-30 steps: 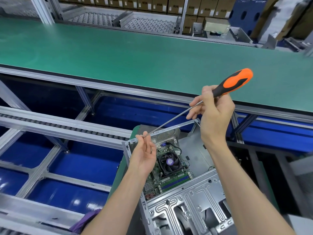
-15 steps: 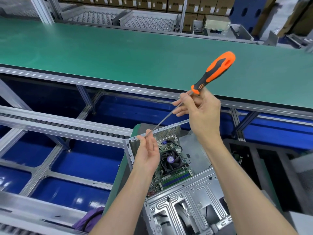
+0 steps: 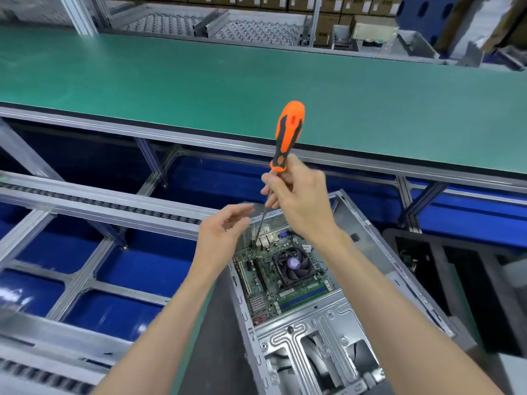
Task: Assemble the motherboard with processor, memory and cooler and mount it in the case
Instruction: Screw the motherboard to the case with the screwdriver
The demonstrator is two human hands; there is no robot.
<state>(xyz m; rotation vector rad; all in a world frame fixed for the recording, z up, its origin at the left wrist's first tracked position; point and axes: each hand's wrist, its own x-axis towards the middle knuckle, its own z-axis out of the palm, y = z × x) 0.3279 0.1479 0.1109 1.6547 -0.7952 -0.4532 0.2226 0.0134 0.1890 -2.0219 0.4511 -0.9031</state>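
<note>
Head view: the right hand (image 3: pixel 296 195) is gripping an orange-and-black screwdriver (image 3: pixel 286 135) low on its handle and at the top of the shaft, fingers curled round it, and is holding it almost upright with the handle rising above the hand in front of the green conveyor belt (image 3: pixel 256 86); the thin metal shaft is running down and slightly left, its tip reaching the far left corner of the motherboard (image 3: pixel 273 280), though whether it is sitting on a screw is too small to tell. The left hand (image 3: pixel 222 232) is hovering just left of the shaft, holding nothing, fingers loosely curved and spread with the fingertips pointing toward the shaft, not touching it. The motherboard is lying inside the open grey metal computer case (image 3: pixel 379 260), which is sitting below the hands at the near side of the workstation; on the board a black cooler fan (image 3: pixel 293 265) with a purple hub is sitting right of centre, and blue and green memory slots (image 3: pixel 306 296) are lying just nearer the camera. The case's silver stamped drive bracket (image 3: pixel 308 332) is spanning its near end. Left of the case, aluminium frame rails (image 3: pixel 94 201) are crossing over blue panels, and cardboard boxes (image 3: pixel 328 12) are lining shelves beyond the belt
</note>
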